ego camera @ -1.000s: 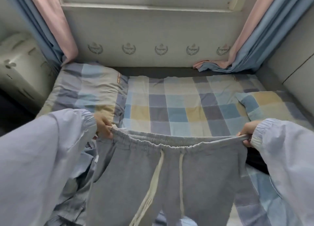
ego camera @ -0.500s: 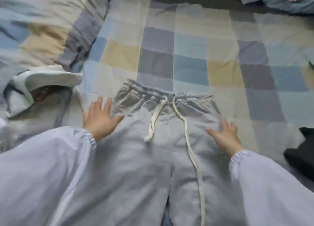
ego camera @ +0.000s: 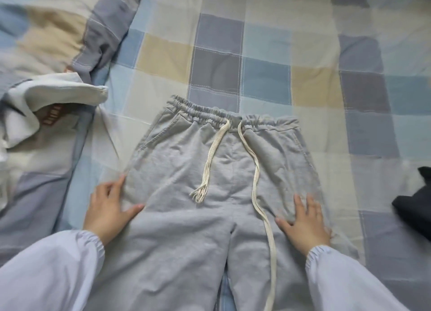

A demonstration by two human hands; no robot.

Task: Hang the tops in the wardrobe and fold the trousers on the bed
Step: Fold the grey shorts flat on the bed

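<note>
Slid lower, both flat hands, left hand (ego camera: 109,210) and right hand (ego camera: 304,222), fingers released, are pressed on the trousers (ego camera: 186,229); smoothing done, a lengthwise fold is called for next.

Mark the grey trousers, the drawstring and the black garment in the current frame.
grey trousers (ego camera: 182,240): head view, upper part of one leg.
drawstring (ego camera: 211,154): head view, middle of the shorter cord.
black garment (ego camera: 417,208): head view, folded part at the picture's right edge.

The trousers (ego camera: 186,229) were seen to be of soft grey jersey cloth — matt, faintly creased — with a woven cream drawstring (ego camera: 256,177) frayed at one end. The bed (ego camera: 268,53) was covered in smooth, stitched checked cotton; a white top (ego camera: 58,93) looked thicker, fleecy.
</note>
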